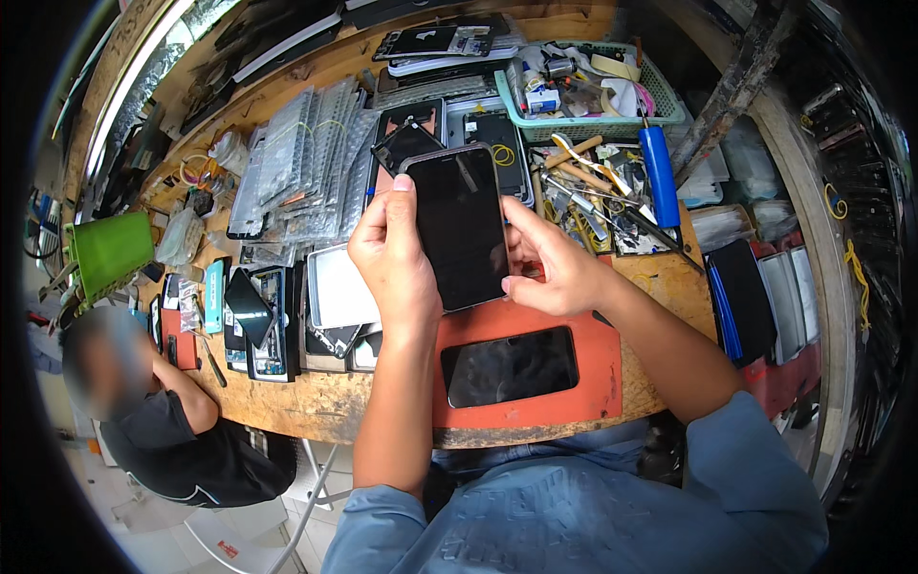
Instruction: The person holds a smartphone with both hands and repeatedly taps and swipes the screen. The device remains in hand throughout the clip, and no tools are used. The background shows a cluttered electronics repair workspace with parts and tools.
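A black smartphone (463,234) with a dark screen is held up over the workbench between both hands. My left hand (397,249) grips its left edge, the thumb lying along the upper left side. At the lower right edge, my right hand (550,258) holds the phone between thumb and curled fingers; part of those fingers is hidden behind it. Below, a second smartphone (512,366) with a black screen lies flat on an orange-red mat (601,383), touched by neither hand.
Bubble-wrapped stacks (306,143) and phone parts crowd the left. A green basket (660,105) of supplies stands at the back right, near a tray of tools (583,191) and a blue-handled screwdriver (658,177). Another person (182,421) sits at the left by a green bin (110,251).
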A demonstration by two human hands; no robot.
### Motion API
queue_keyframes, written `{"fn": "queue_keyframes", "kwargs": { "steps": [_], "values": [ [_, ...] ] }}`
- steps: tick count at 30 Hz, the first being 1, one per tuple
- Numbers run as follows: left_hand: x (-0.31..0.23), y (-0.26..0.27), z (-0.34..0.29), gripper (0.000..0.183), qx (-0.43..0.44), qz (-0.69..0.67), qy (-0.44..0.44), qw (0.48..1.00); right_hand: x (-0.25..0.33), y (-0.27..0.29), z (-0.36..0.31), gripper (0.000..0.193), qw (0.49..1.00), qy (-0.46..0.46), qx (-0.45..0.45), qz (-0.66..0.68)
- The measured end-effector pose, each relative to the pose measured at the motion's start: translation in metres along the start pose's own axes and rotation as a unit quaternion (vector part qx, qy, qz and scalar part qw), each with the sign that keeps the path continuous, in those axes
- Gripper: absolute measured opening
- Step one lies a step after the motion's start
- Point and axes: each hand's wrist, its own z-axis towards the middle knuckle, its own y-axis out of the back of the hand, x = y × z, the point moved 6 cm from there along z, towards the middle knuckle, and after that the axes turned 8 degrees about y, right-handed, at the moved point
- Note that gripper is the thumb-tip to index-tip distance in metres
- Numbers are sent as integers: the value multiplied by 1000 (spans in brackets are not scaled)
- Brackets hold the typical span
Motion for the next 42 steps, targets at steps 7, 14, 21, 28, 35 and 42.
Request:
{"fn": "queue_keyframes", "kwargs": {
  "steps": [7, 14, 21, 28, 35, 42],
  "values": [
    [6, -6, -4, 31, 15, 29, 1, 999, 1, 18, 0, 57, 994, 21, -87, -67],
    [21, -13, -3, 35, 51, 145, -20, 988, 11, 46, 3, 36, 968, 73, -213, -114],
    [23, -13, -3, 33, 30, 117, 9, 993, -4, 48, -1, 34, 971, 37, -210, -110],
    [23, -12, -5, 29, 26, 41, 17, 999, 1, 37, -1, 29, 976, 65, -172, -116],
    [22, -17, -8, 28, 20, 42, 13, 999, 6, 40, -2, 18, 969, 58, -194, -140],
    [15, -17, -10, 28, 10, 38, 6, 999, 1, 35, -2, 37, 979, 33, -163, -114]
  ]
}}
